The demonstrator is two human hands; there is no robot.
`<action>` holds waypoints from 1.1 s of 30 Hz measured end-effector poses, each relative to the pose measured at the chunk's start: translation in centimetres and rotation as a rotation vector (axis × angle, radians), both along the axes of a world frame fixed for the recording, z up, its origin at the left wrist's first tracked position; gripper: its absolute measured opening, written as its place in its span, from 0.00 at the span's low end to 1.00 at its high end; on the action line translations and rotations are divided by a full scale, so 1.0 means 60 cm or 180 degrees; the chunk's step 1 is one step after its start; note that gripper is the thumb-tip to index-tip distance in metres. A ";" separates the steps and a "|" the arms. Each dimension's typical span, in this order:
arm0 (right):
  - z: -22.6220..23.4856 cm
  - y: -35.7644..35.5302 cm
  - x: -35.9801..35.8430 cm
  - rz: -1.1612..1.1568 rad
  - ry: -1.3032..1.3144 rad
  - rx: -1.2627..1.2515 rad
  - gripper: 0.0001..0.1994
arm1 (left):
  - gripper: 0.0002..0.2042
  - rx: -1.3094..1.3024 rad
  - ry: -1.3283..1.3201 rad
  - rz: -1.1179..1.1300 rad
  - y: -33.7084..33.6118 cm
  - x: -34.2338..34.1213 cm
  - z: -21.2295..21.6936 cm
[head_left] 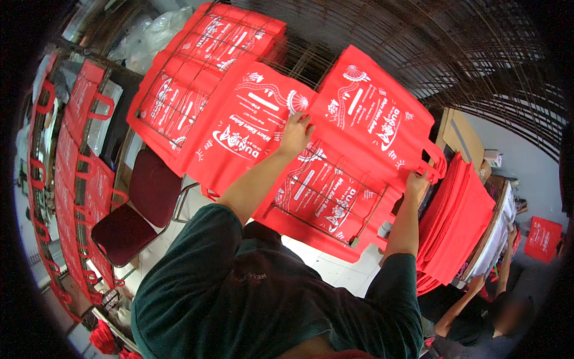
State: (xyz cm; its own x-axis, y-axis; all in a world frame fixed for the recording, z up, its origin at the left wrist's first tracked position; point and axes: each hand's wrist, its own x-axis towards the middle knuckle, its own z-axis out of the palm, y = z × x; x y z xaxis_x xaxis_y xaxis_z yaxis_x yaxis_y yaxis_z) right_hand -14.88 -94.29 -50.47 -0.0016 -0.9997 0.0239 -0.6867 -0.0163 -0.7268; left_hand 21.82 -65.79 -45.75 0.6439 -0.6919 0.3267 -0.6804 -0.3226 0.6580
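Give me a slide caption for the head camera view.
Both hands, left and right, lay a printed red tote bag on a wire rack.

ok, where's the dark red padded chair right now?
The dark red padded chair sits at lower left of the head view, between the rack of red fabric bags and the person's left arm.

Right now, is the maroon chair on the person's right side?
No. The maroon chair stands at the person's left, beside racks of red bags.

A red bag (pixel 371 119) printed in white is lying flat and tilted on a wire rack, handle at its right edge. It is overlapping a second printed red bag (pixel 245 128) lying just left of it.
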 end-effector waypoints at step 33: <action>0.023 0.557 0.379 0.2019 -0.0504 0.0985 0.09 | 0.12 0.1715 -0.0130 0.2050 0.392 0.300 0.011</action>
